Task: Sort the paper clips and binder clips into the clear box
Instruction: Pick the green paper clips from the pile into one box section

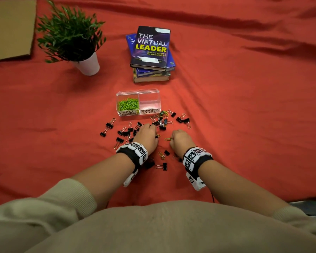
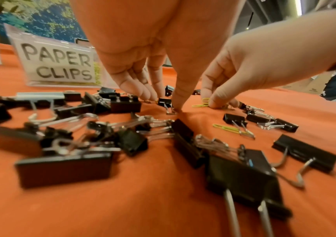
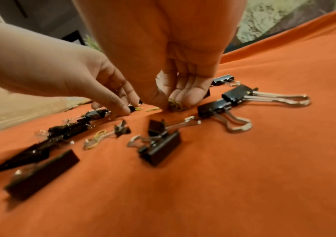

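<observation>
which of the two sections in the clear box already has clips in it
The left compartment, labelled PAPER CLIPS, holds a heap of green paper clips. The right compartment, labelled BINDER CLIPS, has none.

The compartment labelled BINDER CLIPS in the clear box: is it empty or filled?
Empty. The BINDER CLIPS compartment shows only clear walls, while the binder clips lie scattered on the red cloth.

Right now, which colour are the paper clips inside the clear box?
Bright green paper clips, seen best in the head view.

1 box [image 1: 138, 103], 3 books [image 1: 151, 53], 1 plant [image 1: 71, 33].
</observation>
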A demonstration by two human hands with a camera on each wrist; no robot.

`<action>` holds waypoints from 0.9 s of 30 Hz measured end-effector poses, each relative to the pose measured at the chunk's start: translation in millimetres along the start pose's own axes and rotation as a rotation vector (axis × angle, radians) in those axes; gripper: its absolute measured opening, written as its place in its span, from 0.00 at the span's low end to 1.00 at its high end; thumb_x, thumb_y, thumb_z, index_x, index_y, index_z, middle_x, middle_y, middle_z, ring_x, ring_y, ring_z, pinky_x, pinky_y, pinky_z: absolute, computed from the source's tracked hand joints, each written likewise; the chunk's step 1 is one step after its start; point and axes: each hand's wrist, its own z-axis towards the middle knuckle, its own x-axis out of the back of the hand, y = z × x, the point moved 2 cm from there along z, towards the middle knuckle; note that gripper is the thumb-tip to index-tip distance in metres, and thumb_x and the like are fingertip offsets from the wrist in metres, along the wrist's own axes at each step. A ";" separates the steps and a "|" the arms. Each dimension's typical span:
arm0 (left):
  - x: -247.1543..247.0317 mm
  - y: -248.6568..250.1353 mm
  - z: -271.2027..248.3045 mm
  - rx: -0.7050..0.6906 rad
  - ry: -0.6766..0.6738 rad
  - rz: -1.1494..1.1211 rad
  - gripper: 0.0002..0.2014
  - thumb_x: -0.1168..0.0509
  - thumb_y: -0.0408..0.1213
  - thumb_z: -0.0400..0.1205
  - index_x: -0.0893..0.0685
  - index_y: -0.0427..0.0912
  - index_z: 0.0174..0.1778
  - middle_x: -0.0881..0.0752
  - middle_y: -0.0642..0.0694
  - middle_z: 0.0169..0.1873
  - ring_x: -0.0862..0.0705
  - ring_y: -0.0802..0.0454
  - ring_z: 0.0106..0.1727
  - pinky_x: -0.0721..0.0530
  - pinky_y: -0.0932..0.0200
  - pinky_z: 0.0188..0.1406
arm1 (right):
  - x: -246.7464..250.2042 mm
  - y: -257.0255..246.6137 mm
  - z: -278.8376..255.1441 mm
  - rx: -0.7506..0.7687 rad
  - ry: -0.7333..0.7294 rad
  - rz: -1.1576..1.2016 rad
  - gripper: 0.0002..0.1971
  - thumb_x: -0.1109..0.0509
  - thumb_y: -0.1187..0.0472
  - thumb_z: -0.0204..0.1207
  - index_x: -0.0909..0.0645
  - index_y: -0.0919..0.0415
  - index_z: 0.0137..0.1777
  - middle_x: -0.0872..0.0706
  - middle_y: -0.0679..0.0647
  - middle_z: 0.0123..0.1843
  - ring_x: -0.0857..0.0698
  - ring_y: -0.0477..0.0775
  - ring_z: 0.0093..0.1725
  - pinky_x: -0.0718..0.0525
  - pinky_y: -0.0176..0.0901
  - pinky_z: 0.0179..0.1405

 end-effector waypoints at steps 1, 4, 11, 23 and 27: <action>1.5 -2.1 -1.4 -0.004 0.004 0.010 0.14 0.34 0.36 0.78 0.22 0.38 0.59 0.23 0.40 0.59 0.27 0.41 0.66 0.24 0.49 0.66 | 0.8 0.9 0.1 0.011 -0.013 -0.006 0.11 0.38 0.65 0.75 0.21 0.71 0.54 0.18 0.66 0.56 0.19 0.66 0.56 0.23 0.51 0.55; 3.6 -2.7 -1.8 -0.049 0.024 0.033 0.14 0.36 0.34 0.77 0.21 0.39 0.59 0.23 0.41 0.57 0.27 0.42 0.65 0.24 0.49 0.65 | 5.8 8.4 -0.4 -0.027 -0.016 0.100 0.11 0.38 0.65 0.74 0.19 0.66 0.54 0.14 0.63 0.54 0.17 0.64 0.54 0.21 0.48 0.53; -3.7 10.3 6.1 -0.138 -0.010 0.172 0.10 0.40 0.32 0.81 0.21 0.36 0.56 0.21 0.39 0.57 0.25 0.40 0.63 0.26 0.48 0.65 | 22.2 19.3 4.9 -0.237 -0.043 0.755 0.09 0.42 0.66 0.80 0.20 0.59 0.50 0.16 0.54 0.33 0.18 0.51 0.30 0.16 0.51 0.42; 21.4 0.3 0.6 -0.054 0.060 -0.103 0.04 0.44 0.32 0.83 0.25 0.39 0.50 0.17 0.40 0.47 0.21 0.41 0.50 0.25 0.51 0.45 | 4.8 -3.8 16.0 0.080 -0.120 0.096 0.07 0.29 0.62 0.75 0.21 0.64 0.49 0.20 0.62 0.57 0.19 0.61 0.55 0.24 0.45 0.50; 30.4 -7.8 -11.4 -0.022 0.083 -0.181 0.06 0.45 0.31 0.84 0.25 0.42 0.53 0.17 0.44 0.46 0.19 0.44 0.44 0.24 0.54 0.41 | 1.2 -4.9 12.1 0.082 -0.152 0.027 0.11 0.35 0.61 0.80 0.22 0.69 0.56 0.23 0.63 0.62 0.20 0.62 0.60 0.23 0.49 0.60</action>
